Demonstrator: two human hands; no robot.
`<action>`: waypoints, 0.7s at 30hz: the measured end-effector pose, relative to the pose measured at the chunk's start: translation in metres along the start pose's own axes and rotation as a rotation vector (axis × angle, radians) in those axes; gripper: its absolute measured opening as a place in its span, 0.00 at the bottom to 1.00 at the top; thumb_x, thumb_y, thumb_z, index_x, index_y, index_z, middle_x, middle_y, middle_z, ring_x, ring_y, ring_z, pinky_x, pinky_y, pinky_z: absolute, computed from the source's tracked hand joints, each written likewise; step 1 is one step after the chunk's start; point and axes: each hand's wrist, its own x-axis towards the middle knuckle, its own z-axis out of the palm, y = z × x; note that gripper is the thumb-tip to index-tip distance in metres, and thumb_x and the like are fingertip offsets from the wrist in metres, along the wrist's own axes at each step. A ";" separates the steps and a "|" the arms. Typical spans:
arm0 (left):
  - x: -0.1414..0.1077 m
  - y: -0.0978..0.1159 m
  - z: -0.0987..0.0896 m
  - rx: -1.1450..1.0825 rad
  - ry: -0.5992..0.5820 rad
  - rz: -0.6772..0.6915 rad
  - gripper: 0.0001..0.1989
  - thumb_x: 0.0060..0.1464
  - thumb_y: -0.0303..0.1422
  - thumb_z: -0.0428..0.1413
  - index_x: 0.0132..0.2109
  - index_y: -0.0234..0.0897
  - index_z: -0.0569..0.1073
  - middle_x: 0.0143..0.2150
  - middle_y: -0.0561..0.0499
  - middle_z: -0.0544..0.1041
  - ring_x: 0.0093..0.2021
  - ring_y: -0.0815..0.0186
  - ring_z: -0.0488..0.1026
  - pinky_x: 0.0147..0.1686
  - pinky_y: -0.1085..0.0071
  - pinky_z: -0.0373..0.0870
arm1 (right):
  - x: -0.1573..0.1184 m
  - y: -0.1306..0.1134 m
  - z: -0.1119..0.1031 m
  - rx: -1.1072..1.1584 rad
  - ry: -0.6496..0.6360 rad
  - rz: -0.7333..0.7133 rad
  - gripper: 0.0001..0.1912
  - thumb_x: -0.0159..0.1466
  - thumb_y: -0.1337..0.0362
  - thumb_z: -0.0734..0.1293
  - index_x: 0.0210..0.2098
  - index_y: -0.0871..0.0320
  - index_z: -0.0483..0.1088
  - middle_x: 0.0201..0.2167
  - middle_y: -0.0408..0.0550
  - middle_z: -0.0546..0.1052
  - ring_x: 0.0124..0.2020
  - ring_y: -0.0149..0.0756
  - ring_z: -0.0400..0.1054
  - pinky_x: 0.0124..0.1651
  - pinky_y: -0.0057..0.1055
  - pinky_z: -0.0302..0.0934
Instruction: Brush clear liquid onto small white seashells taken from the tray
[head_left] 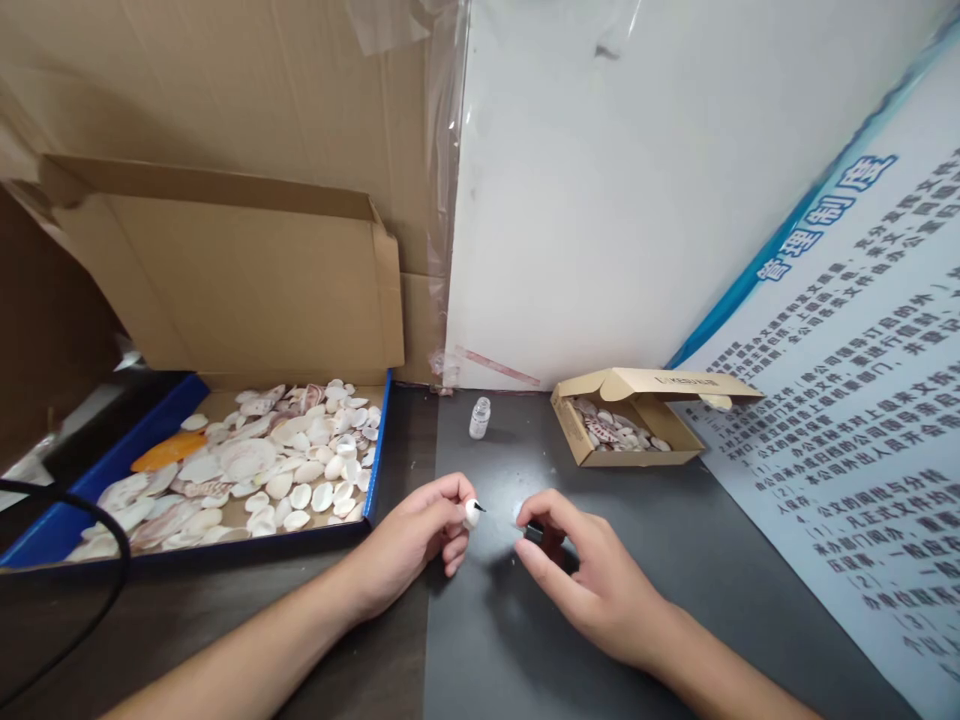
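Note:
Near the middle of the head view, my left hand (429, 532) pinches a small white shell (472, 514). A short, thin black tip sticks out beside the shell toward the right. My right hand (574, 560), a little to the right, has its fingers curled round a small black object (534, 532), partly hidden by them. A small gap separates the two hands. Beyond them a small clear glass bottle (479, 419) with a pale label stands upright on the dark table (480, 655).
At the left lies an open blue-edged cardboard box (388, 440) with several shells and an orange piece (166, 451). A smaller open carton (637, 458) with shells sits at the back right. A black cable (124, 570) curves at far left; a printed sheet (847, 430) is at right.

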 end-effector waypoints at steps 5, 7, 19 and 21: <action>-0.003 0.003 0.000 0.004 0.009 0.004 0.07 0.51 0.33 0.58 0.31 0.36 0.67 0.21 0.59 0.60 0.21 0.73 0.56 0.23 0.75 0.57 | 0.002 0.004 0.002 -0.008 0.104 0.059 0.04 0.68 0.61 0.61 0.39 0.54 0.62 0.23 0.37 0.68 0.23 0.32 0.64 0.27 0.26 0.56; -0.006 0.005 0.001 -0.015 -0.042 0.008 0.06 0.51 0.32 0.59 0.32 0.35 0.69 0.25 0.55 0.64 0.25 0.71 0.60 0.26 0.74 0.60 | 0.004 0.007 0.004 0.026 0.137 0.071 0.05 0.68 0.61 0.62 0.42 0.53 0.61 0.24 0.37 0.70 0.24 0.31 0.66 0.26 0.25 0.56; -0.018 -0.002 0.009 -0.074 -0.349 -0.141 0.07 0.48 0.31 0.65 0.34 0.34 0.76 0.35 0.50 0.74 0.39 0.67 0.69 0.44 0.71 0.62 | 0.001 0.003 0.016 -0.346 0.177 -0.237 0.04 0.65 0.61 0.67 0.36 0.55 0.71 0.22 0.42 0.77 0.23 0.35 0.73 0.30 0.28 0.59; -0.018 -0.004 0.012 -0.068 -0.337 -0.139 0.07 0.48 0.31 0.66 0.33 0.34 0.76 0.35 0.50 0.75 0.39 0.67 0.69 0.43 0.73 0.62 | 0.001 0.003 0.020 -0.411 0.202 -0.291 0.05 0.65 0.61 0.67 0.35 0.56 0.72 0.19 0.42 0.76 0.21 0.34 0.71 0.28 0.29 0.57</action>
